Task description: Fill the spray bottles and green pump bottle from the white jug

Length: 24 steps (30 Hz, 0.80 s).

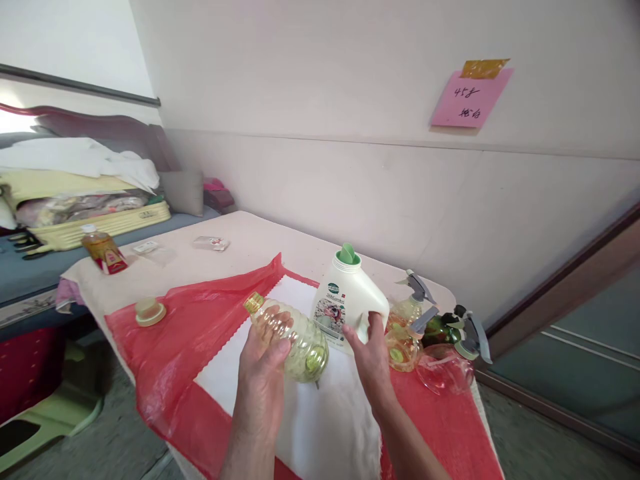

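Fingers [279, 346] of left hand [264, 353] wrapped round clear bottle [300, 335], right hand [371, 357] fingers clamped on white jug [350, 297] just beside, spray bottles [411, 312] beyond on bench [240, 241]

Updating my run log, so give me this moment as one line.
left hand: holds clear bottle, tilted | right hand: grips jug by handle | jug: upright on cloth | nearby: spray bottles, cap

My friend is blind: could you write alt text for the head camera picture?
A person's left hand holds a clear ribbed bottle on its side while the right hand grips a green-capped white jug, over a white cloth on a red sheet.
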{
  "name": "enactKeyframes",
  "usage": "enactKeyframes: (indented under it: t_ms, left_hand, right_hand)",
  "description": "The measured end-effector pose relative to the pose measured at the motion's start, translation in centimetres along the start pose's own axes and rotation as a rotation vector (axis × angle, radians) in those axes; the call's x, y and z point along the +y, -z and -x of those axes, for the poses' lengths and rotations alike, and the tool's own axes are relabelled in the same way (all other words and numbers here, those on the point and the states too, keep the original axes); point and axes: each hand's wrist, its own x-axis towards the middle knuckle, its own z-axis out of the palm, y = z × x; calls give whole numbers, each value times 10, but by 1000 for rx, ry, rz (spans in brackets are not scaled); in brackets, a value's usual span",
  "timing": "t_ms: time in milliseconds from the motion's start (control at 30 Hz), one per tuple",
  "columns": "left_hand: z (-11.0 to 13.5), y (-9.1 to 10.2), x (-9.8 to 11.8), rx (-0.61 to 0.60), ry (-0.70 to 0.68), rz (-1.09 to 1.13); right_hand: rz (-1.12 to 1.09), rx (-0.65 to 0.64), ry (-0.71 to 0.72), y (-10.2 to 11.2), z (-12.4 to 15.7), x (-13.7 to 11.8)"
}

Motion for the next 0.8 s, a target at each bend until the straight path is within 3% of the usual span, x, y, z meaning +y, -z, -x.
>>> enactKeyframes:
  t_ms: [167,300,433,533,667,800]
  left_hand:
    - [-3,-2,-1,78,-8,-86]
    - [-7,-2,-2,86,-20,-160]
    - [-6,-2,-2,68,-22,-193]
    - [-1,-5,-4,-17,2,-319]
    - [8,-11,-10,-184,89,-523]
    - [19,-20,-19,-363,157,-604]
  right_hand:
    - [-30,-41,-4,-12,-36,-18]
    - [-58,-53,20,2,-26,-33]
    - [-141,-93,57,39,8,-66]
    - [-99,-83,30,77,34,-89]
    - [212,-131,56,128,49,-101]
    - [727,8,359,169,41,-98]
